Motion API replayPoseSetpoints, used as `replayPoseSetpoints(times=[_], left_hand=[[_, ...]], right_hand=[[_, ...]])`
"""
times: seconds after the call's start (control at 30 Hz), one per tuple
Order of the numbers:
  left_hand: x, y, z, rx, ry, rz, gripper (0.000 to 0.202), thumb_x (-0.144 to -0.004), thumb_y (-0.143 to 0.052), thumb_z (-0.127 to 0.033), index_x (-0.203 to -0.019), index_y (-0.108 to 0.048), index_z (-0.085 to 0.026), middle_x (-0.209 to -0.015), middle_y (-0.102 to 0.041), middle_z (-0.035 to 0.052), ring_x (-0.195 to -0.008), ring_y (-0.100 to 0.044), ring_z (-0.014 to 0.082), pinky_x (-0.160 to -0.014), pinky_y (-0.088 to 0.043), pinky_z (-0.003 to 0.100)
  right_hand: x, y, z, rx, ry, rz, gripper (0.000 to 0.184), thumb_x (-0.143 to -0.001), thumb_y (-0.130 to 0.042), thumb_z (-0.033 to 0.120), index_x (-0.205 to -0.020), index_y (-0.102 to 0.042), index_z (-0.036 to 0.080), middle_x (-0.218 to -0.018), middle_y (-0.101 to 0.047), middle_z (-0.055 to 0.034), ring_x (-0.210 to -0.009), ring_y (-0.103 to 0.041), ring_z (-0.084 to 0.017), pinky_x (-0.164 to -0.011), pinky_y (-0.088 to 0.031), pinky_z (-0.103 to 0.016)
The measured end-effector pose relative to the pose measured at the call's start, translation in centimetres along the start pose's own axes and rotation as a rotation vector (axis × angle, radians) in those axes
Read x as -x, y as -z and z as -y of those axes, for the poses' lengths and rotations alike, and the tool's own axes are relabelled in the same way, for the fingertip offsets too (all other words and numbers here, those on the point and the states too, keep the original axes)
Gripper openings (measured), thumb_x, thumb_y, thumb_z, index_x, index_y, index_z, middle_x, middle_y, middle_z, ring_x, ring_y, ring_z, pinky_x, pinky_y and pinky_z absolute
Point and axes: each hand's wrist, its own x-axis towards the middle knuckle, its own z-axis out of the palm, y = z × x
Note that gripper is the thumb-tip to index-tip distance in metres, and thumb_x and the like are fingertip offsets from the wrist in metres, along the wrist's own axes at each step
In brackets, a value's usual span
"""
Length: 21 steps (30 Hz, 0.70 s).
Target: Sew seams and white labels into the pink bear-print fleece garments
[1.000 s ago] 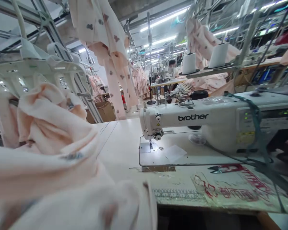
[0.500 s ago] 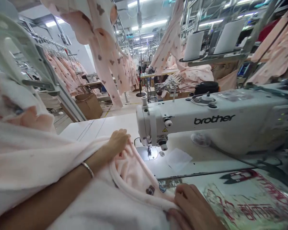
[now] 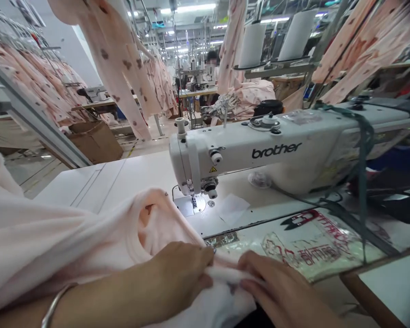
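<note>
A pale pink fleece garment (image 3: 99, 237) with small dark prints is spread over the left of the sewing table, its round bound opening facing up. My left hand (image 3: 181, 273), a silver bangle at its wrist, pinches the edge of that opening. Close by on the right, my right hand (image 3: 276, 287) grips the same edge between thumb and fingers, so a short stretch of binding runs between the two. Beyond the cloth stands a white Brother sewing machine (image 3: 276, 150). The garment lies in front of its presser foot (image 3: 194, 201), apart from it.
A scrap of white paper (image 3: 235, 207) and a clear bobbin-like disc (image 3: 259, 179) lie on the machine bed. Thread cones (image 3: 252, 45) stand behind. Pink garments hang at left and right, and a cardboard box (image 3: 95, 141) sits on the floor.
My left hand has left the far part of the opening near the needle and come down beside my right hand, taking the edge there. The view has swung to the right.
</note>
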Motion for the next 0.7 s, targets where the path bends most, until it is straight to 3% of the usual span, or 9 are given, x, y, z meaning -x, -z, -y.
replayPoseSetpoints(times=[0.07,0.2,0.33,0.4,0.5,0.6,0.7], left_hand=[[-1.2,-0.6,0.3,-0.113,0.013,-0.007,0.021,-0.086,-0.044,-0.030,-0.097,-0.059,-0.020,-0.090,-0.068,0.0070,-0.082,-0.064,0.0266,-0.063,-0.043,0.033],[-2.9,-1.9,-1.0,-0.278,0.052,-0.053,0.019,-0.084,-0.045,-0.024,-0.095,-0.059,-0.018,-0.086,-0.066,0.0070,-0.074,-0.063,0.0250,-0.057,-0.042,0.032],[-4.1,-4.0,-3.3,-0.464,0.071,-0.207,0.021,-0.077,-0.055,-0.017,-0.098,-0.057,-0.011,-0.095,-0.059,0.0129,-0.087,-0.055,0.0305,-0.070,-0.046,0.043],[-4.6,-4.7,-3.7,-0.395,0.028,-0.263,0.018,-0.080,-0.057,-0.020,-0.095,-0.056,-0.010,-0.098,-0.057,0.0127,-0.091,-0.052,0.0294,-0.077,-0.045,0.044],[-4.8,-4.4,-2.5,-0.192,-0.054,-0.265,0.021,-0.081,-0.063,-0.031,-0.087,-0.054,-0.012,-0.097,-0.056,0.0102,-0.091,-0.050,0.0253,-0.079,-0.044,0.039],[-4.1,-2.7,-0.1,0.068,-0.154,-0.156,0.031,-0.078,-0.066,-0.041,-0.088,-0.051,-0.015,-0.090,-0.057,0.0046,-0.085,-0.052,0.0189,-0.073,-0.042,0.030],[-3.1,-0.9,2.2,0.282,-0.122,-0.053,0.035,-0.078,-0.065,-0.047,-0.096,-0.053,-0.019,-0.086,-0.059,-0.0005,-0.079,-0.054,0.0149,-0.067,-0.039,0.024]], right_hand=[[-1.1,-0.1,-0.1,-0.004,-0.084,0.010,0.011,-0.091,-0.043,0.018,-0.089,-0.052,0.024,-0.086,-0.060,-0.0005,-0.083,-0.057,-0.020,-0.071,-0.045,-0.034],[-2.8,0.3,-0.2,0.010,-0.096,0.033,0.017,-0.085,-0.045,0.006,-0.074,-0.047,0.019,-0.085,-0.052,-0.0019,-0.087,-0.051,-0.020,-0.074,-0.040,-0.035],[-3.2,0.8,-0.7,-0.009,-0.095,0.058,0.019,-0.081,-0.045,0.003,-0.071,-0.044,0.019,-0.083,-0.050,-0.0007,-0.083,-0.050,-0.018,-0.071,-0.038,-0.032],[-3.2,0.9,-1.0,-0.023,-0.076,0.063,0.019,-0.079,-0.044,0.002,-0.071,-0.043,0.019,-0.084,-0.049,-0.0007,-0.083,-0.050,-0.018,-0.070,-0.038,-0.031],[-3.6,1.6,-1.0,-0.110,-0.019,0.088,0.019,-0.076,-0.045,0.000,-0.071,-0.044,0.019,-0.087,-0.050,-0.0005,-0.084,-0.050,-0.016,-0.069,-0.038,-0.028],[-4.8,2.6,-0.3,-0.201,-0.002,0.156,0.017,-0.073,-0.049,0.002,-0.071,-0.048,0.019,-0.081,-0.053,0.0018,-0.078,-0.051,-0.013,-0.067,-0.037,-0.025],[-6.9,3.3,0.6,-0.334,-0.050,0.308,0.011,-0.071,-0.053,0.009,-0.069,-0.050,0.019,-0.067,-0.054,0.0044,-0.066,-0.051,-0.012,-0.059,-0.035,-0.023]])
